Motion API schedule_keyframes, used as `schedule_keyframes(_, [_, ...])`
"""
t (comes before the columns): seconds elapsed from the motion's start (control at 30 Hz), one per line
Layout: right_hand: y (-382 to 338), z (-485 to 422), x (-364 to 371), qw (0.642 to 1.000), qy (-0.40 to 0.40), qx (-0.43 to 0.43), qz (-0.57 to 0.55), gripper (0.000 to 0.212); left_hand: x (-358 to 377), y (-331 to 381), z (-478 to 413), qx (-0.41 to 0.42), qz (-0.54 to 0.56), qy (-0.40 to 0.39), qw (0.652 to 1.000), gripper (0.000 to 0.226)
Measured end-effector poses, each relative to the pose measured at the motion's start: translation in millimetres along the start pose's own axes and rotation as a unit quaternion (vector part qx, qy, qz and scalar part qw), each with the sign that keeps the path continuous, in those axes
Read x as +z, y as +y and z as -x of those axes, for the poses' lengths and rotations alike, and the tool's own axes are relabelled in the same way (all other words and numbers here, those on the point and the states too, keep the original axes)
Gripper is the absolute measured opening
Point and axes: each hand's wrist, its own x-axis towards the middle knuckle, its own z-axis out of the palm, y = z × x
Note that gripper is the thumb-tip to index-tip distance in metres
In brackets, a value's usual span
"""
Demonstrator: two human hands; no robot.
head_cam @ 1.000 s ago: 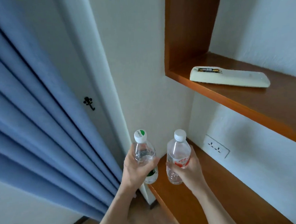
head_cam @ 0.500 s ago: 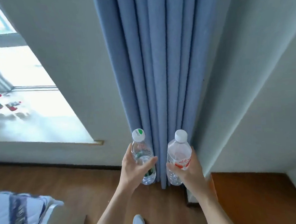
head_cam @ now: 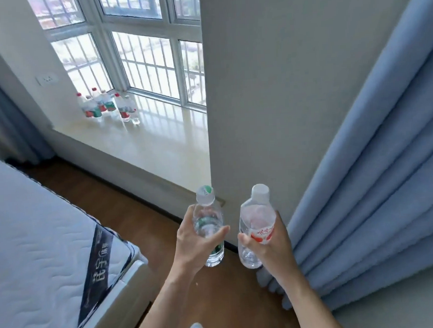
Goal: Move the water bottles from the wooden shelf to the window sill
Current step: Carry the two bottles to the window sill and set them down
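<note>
My left hand (head_cam: 193,243) grips a clear water bottle with a green label and a green-marked white cap (head_cam: 208,215), held upright. Beside it, my right hand (head_cam: 271,241) grips a second clear bottle with a red label and a white cap (head_cam: 257,219), also upright. Both bottles hang in the air above the wooden floor, a short gap between them. The pale window sill (head_cam: 145,140) lies ahead to the left. Several bottles (head_cam: 105,106) stand grouped at its far left end. The wooden shelf is out of view.
A white wall corner (head_cam: 269,97) juts out right behind the held bottles. Blue curtain folds (head_cam: 378,179) hang at the right. A mattress on a pale frame (head_cam: 38,250) fills the lower left, with a strip of wooden floor (head_cam: 116,208) between it and the sill.
The view has swung left, from the wooden shelf past the curtain to the window. The sill and its bottles have come into sight. Both hands keep the same hold on their bottles.
</note>
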Motion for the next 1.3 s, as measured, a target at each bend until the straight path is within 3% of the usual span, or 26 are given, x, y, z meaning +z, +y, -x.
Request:
schedule_keyframes(0.3, [-20.5, -126.2, 133.0, 0.998, -0.046, -0.025, 0.032, 0.067, -100.0, -36.1, -114.7, 0.008, -0.013, 0.052, 0.999, 0.047])
schedule_keyframes(0.57, [-20.6, -197.9, 214.5, 0.994, -0.095, -0.020, 0.044, 0.064, -159.8, -65.6, -175.6, -0.034, -0.010, 0.127, 0.991, 0.051])
schedule_keyframes(0.97, [-26.2, -346.1, 338.4, 0.968, -0.242, -0.056, 0.037, 0.066, -218.3, -104.2, -299.2, -0.080, -0.029, 0.251, 0.964, 0.060])
schedule_keyframes(1.3, [-47.5, -478.9, 430.1, 0.929, -0.363, -0.074, 0.012, 0.064, -258.4, -106.8, -418.3, -0.099, -0.033, 0.368, 0.924, 0.053])
